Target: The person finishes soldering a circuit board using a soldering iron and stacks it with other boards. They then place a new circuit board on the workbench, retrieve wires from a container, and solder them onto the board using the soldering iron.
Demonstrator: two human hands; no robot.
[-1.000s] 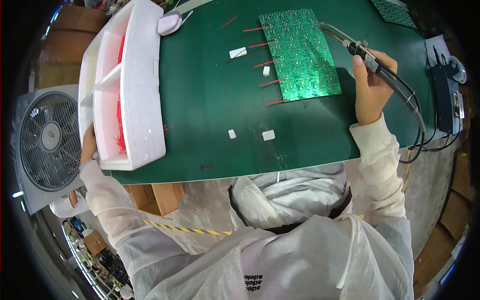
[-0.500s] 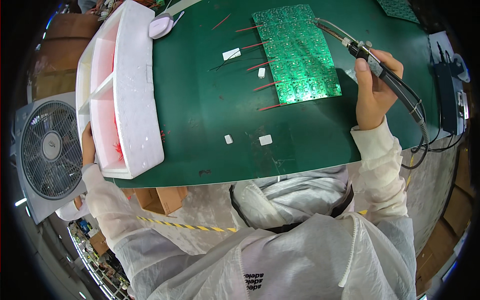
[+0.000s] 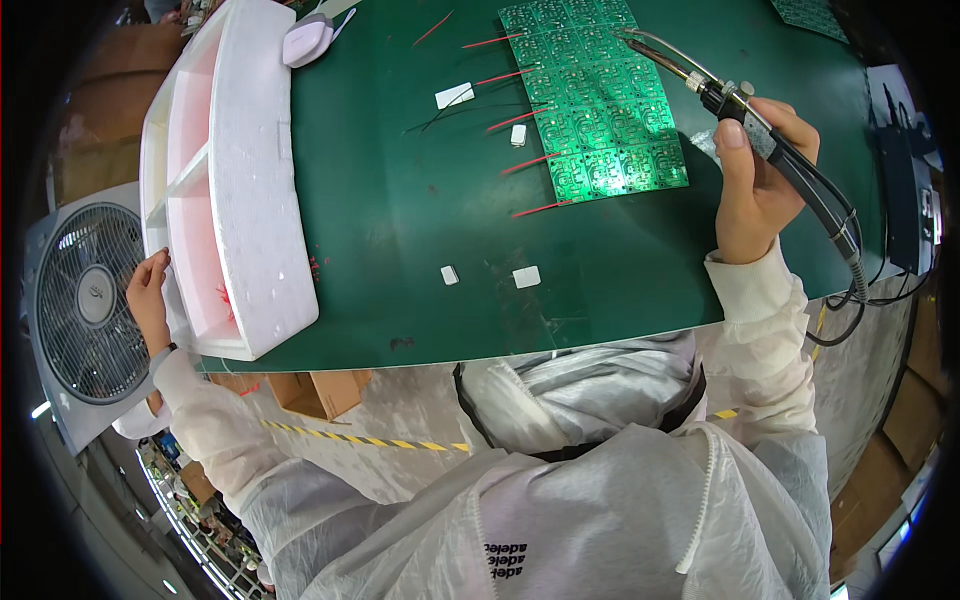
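Observation:
My right hand (image 3: 752,195) is closed round a soldering iron (image 3: 712,97) with a thin metal tube along its front. The iron's tip is over the upper right part of a green circuit board panel (image 3: 605,120), touching or just above it; I cannot tell which. Several red wires (image 3: 530,164) stick out from the panel's left edge. At the left, my left hand (image 3: 150,305) is beside the outer edge of a white foam box (image 3: 255,170), thumb and fingers pinched together. What they hold, if anything, is too small to see. Red wires (image 3: 225,300) lie inside the box.
Small white blocks (image 3: 526,277) and black wires (image 3: 430,122) lie on the green tabletop (image 3: 400,220). A pale lilac case (image 3: 308,40) stands by the box. A fan (image 3: 95,295) is at far left. The iron's cable (image 3: 850,255) hangs toward a dark unit (image 3: 905,195) at right.
My left hand has come out from behind the foam box's edge, moving left, and its pinched fingers now show. The right hand keeps the soldering iron at about the same spot on the panel.

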